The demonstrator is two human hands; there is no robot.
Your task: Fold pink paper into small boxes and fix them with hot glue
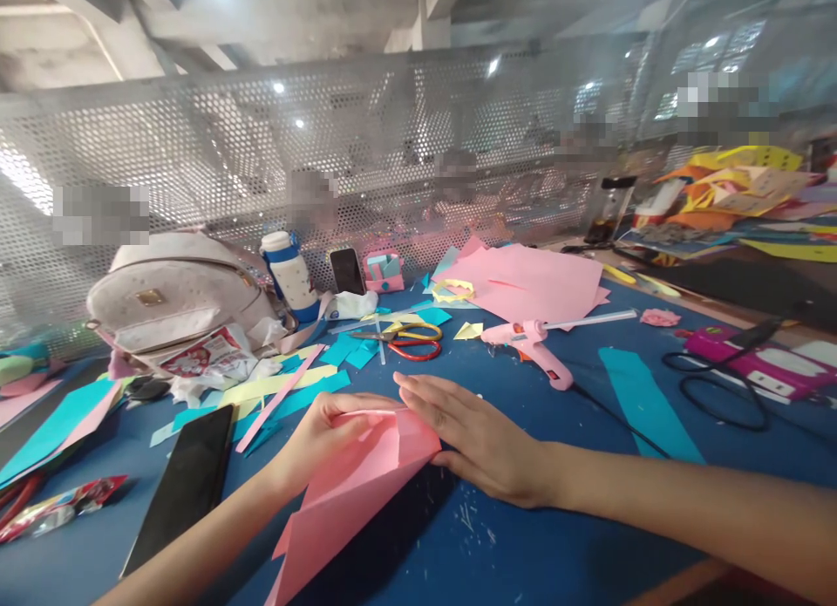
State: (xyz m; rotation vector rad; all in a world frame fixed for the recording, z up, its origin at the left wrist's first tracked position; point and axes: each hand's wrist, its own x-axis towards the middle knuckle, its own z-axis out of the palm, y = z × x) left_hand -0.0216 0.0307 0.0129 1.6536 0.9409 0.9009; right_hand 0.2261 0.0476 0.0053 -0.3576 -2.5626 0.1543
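My left hand [325,440] is closed on a folded sheet of pink paper [359,493], thumb over its upper edge and the other fingers mostly hidden behind. The paper hangs at a slant above the blue table, its pointed end towards me. My right hand [493,440] lies against the paper's upper right edge with its fingers stretched out. Beyond the hands are scissors [418,340] with red and yellow handles. A pink glue gun [533,344] with a glue stick in its back lies farther right.
A black phone [187,475] lies left of my left arm. Colored paper strips [281,397] are strewn about. A backpack [189,292], a bottle [291,275] and pink sheets [523,279] are at the back. A magenta power strip [751,362] with a black cable sits right.
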